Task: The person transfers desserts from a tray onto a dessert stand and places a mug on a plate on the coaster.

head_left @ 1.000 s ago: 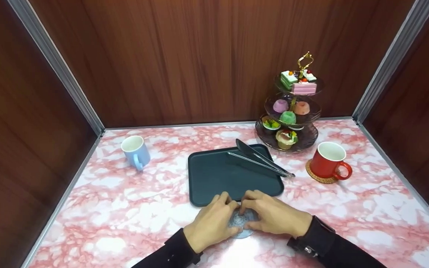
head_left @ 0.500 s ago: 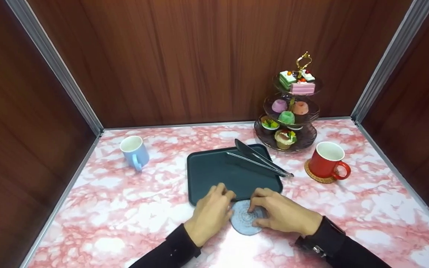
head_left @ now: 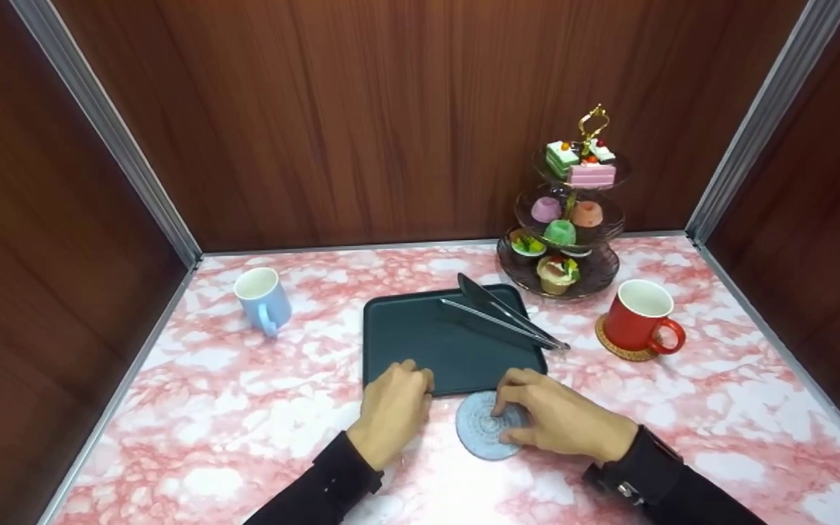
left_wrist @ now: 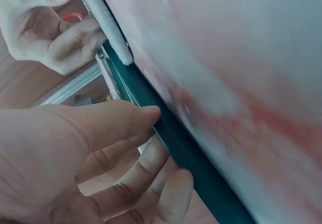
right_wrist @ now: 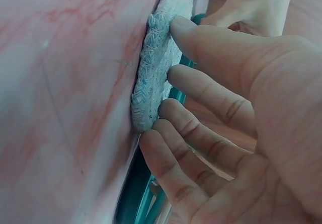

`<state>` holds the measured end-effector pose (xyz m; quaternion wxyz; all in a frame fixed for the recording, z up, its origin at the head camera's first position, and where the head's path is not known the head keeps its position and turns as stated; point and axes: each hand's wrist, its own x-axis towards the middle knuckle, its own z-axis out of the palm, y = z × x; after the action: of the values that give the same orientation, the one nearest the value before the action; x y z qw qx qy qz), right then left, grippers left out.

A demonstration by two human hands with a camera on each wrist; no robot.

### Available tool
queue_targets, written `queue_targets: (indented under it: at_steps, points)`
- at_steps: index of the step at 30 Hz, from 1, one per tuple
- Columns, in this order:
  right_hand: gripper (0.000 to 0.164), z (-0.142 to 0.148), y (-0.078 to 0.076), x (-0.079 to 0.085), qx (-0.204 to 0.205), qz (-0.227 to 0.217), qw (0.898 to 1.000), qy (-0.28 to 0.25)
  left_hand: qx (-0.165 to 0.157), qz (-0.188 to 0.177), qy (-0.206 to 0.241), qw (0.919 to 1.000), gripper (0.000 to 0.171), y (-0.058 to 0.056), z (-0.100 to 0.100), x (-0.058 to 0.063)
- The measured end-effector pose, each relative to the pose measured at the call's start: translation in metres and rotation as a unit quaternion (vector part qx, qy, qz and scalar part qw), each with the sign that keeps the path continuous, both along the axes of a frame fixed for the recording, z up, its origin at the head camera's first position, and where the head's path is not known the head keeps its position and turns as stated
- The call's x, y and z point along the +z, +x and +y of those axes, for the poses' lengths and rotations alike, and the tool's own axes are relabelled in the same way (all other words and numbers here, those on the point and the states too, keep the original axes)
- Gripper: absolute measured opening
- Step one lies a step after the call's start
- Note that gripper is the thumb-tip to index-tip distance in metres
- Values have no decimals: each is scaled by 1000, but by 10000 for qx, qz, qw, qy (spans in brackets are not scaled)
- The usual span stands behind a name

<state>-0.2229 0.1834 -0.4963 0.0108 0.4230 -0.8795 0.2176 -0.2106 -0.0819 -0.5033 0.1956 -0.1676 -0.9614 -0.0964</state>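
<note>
In the head view my left hand (head_left: 394, 405) is at the dark green tray's (head_left: 420, 332) near edge, fingers curled over its near-left part. Up close in the left wrist view, the thumb and fingers meet the tray rim (left_wrist: 188, 153) and grip it. My right hand (head_left: 562, 415) rests on a round grey-blue woven coaster (head_left: 480, 436), just in front of the tray. Seen from the right wrist, the thumb and fingertips touch the coaster (right_wrist: 151, 78), fingers fairly straight. Tongs (head_left: 496, 310) lie across the tray's right side.
A light blue mug (head_left: 265, 302) stands at the left. The red mug (head_left: 631, 324) sits on a brown woven coaster (head_left: 609, 346) at the right. Behind it rises a three-tier stand (head_left: 591, 273) with small cakes. Wood-grain walls (head_left: 362, 131) enclose the marbled table (head_left: 208, 408).
The hands have moved apart. My left hand has gone from the coaster to the tray's edge, and the tray has shifted slightly left. My right hand and the coaster have moved right.
</note>
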Motion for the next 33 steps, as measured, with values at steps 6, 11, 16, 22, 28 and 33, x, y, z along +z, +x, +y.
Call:
queue_targets:
  at_steps: [6,11,16,22,28,33]
  points:
    - [28,7,-2,0,-106,8,9999,-33,43,-38,209,9998,6,-4,-14,3]
    - [29,14,-4,1,-240,-14,9997,69,114,-75,304,9994,6,-8,-26,3]
    - [29,22,-7,4,-401,-83,9991,131,289,-108,335,9990,6,-12,-37,3]
    - [29,35,-14,7,-604,2,9980,174,390,-252,427,9980,6,-15,-49,4]
    - [29,52,-23,8,-1015,97,9945,259,467,-241,530,9972,6,-17,-57,6]
    - [30,65,-30,8,-1338,221,9904,271,538,-343,611,9961,7,-19,-62,6]
